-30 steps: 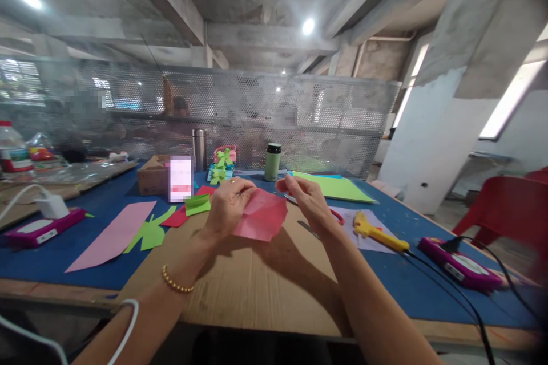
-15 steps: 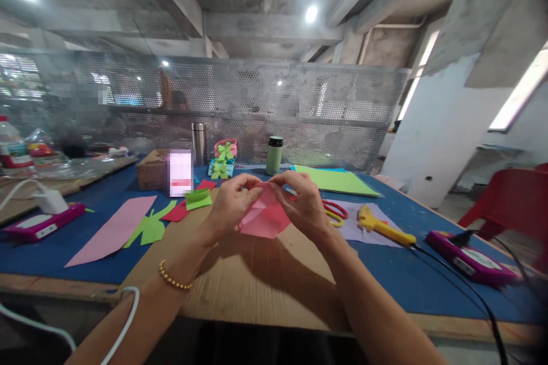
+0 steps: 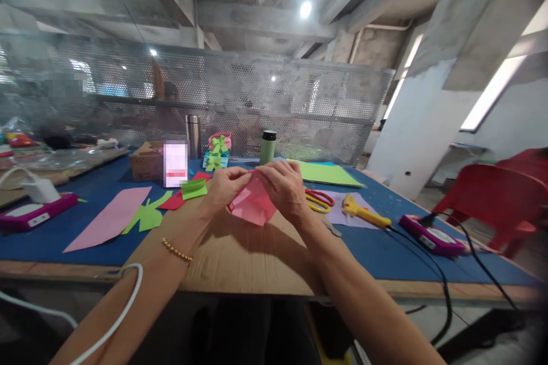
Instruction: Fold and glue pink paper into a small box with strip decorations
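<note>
Between my hands is a folded piece of pink paper point(image 3: 254, 204), raised over a cardboard sheet point(image 3: 240, 265). My left hand point(image 3: 225, 187) pinches its upper left edge between thumb and fingers. At the top right edge, my right hand point(image 3: 286, 187) is closed on the same paper, and its back hides part of the fold. Just right of my right hand lie scissors with red and yellow handles point(image 3: 320, 201). Left of my left hand are a folded green paper piece point(image 3: 194, 189) and red paper point(image 3: 173, 201).
A yellow glue gun point(image 3: 363, 214) rests on pale purple paper, wired toward a purple power strip point(image 3: 430, 235). On the left lie a pink sheet point(image 3: 109, 219), a cut green shape point(image 3: 148, 215) and another power strip point(image 3: 38, 212). Behind stand a green bottle point(image 3: 268, 148), a steel flask point(image 3: 193, 136) and a cardboard box point(image 3: 145, 161).
The camera view has shifted, so the table things appear farther left and higher. My right hand has turned over the paper's top edge, its back now facing me. Both hands keep hold.
</note>
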{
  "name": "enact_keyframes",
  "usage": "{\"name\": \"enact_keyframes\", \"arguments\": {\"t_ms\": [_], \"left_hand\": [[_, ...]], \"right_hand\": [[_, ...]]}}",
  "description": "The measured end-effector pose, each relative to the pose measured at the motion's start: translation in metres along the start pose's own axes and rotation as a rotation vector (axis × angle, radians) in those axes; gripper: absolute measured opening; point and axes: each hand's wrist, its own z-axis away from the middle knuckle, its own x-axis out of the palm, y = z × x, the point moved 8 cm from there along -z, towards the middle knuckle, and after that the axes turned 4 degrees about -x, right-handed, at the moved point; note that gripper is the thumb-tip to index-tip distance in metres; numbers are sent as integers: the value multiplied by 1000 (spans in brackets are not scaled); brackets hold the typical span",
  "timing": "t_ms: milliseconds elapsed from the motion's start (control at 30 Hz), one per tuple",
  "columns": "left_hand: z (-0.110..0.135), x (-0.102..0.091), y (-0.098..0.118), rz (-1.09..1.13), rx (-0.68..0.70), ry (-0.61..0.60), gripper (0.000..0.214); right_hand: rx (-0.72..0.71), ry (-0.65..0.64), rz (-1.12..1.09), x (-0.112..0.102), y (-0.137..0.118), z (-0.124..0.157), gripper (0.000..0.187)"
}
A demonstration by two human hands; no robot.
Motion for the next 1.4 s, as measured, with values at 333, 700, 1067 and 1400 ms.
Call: {"name": "enact_keyframes", "arguments": {"t_ms": [333, 700, 1067, 1400], "left_hand": [[-2, -6, -2, -23, -7, 59, 31], [-4, -7, -4, -1, 9, 75, 27], [7, -10, 30, -319, 414, 192, 12], [11, -12, 34, -416, 464, 213, 16]], "right_hand": [[-94, -85, 156, -4, -17, -2, 27], [-177, -14, 198, -10, -27, -3, 27], [91, 150, -244, -8, 1, -3, 18], [184, 56, -181, -79, 54, 18, 18]]}}
